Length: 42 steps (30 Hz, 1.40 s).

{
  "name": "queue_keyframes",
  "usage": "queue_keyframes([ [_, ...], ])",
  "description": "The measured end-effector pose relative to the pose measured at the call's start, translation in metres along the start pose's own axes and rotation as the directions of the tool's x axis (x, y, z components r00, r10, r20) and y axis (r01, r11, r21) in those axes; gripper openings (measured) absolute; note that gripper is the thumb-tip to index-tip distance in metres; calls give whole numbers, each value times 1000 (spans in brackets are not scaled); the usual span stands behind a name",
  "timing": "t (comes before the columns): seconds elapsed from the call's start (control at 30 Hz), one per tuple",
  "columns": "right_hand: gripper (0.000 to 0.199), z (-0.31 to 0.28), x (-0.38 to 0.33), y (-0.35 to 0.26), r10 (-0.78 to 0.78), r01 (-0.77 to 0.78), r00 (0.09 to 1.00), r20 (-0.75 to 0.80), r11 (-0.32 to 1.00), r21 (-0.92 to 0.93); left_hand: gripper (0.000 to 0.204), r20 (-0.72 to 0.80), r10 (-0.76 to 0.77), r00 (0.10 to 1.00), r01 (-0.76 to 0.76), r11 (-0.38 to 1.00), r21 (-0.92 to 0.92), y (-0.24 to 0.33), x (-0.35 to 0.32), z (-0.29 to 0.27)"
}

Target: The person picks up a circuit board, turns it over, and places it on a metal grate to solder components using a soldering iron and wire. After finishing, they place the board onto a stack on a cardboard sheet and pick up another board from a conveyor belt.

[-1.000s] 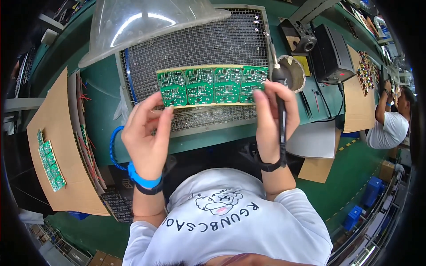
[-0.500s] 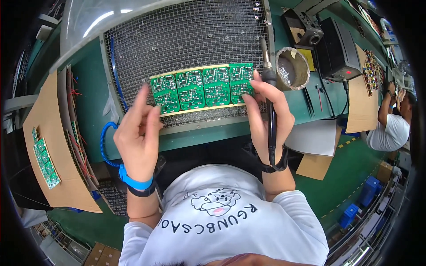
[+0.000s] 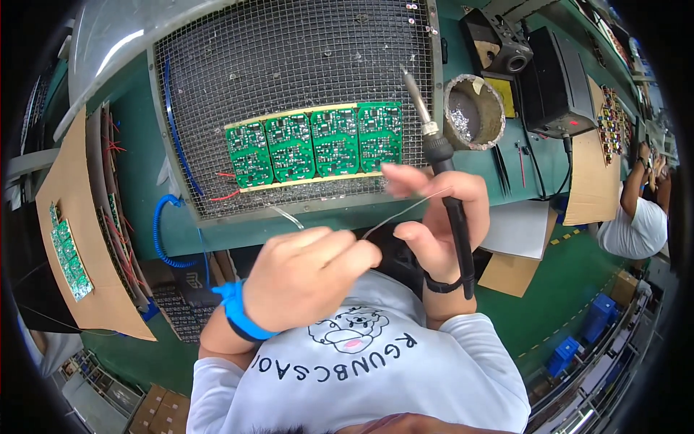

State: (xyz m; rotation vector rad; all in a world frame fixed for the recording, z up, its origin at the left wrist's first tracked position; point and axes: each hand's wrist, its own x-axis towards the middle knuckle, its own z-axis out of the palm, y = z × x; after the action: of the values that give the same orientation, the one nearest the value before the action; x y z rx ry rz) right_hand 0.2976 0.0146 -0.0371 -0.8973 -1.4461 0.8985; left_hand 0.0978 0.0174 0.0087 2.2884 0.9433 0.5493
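Below the circuit board panel (image 3: 316, 144), both hands pinch solder wire (image 3: 405, 211).

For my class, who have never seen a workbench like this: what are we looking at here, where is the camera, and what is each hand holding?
The camera sits on the worker's head and looks down, so the picture bends at its edges. No machine is at work here, only a person's two bare hands. The right hand holds a soldering iron, tip pointing up and away. The left hand, with a blue wrist strap, pinches a thin solder wire that runs across to the right hand's fingers. Beyond the hands a green panel of four circuit boards lies on a wire mesh tray. A round pot with shiny metal scraps stands to the right. Another person works at the far right.
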Motion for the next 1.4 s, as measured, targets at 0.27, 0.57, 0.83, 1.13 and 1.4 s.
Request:
queue_keyframes([
  [0.27,29,-1,-6,-1,107,-56,961,-255,978,203,23,-202,-49,978,13,984,-177,-8,8,16],
  [0.57,26,-14,-3,8,43,2,924,-381,993,116,19,-582,-285,762,330,944,-30,-15,-4,1],
  [0.83,23,-19,-8,8,-1,29,918,-397,997,65,18,-580,-120,806,226,967,114,-7,23,7],
  [1.13,32,-25,-8,10,-63,66,933,-353,998,-5,19,-570,-134,810,250,960,129,-12,9,4],
  [1.4,40,-24,-7,7,-36,30,936,-350,999,-23,17,-556,-196,807,321,937,135,-12,-4,-3],
])
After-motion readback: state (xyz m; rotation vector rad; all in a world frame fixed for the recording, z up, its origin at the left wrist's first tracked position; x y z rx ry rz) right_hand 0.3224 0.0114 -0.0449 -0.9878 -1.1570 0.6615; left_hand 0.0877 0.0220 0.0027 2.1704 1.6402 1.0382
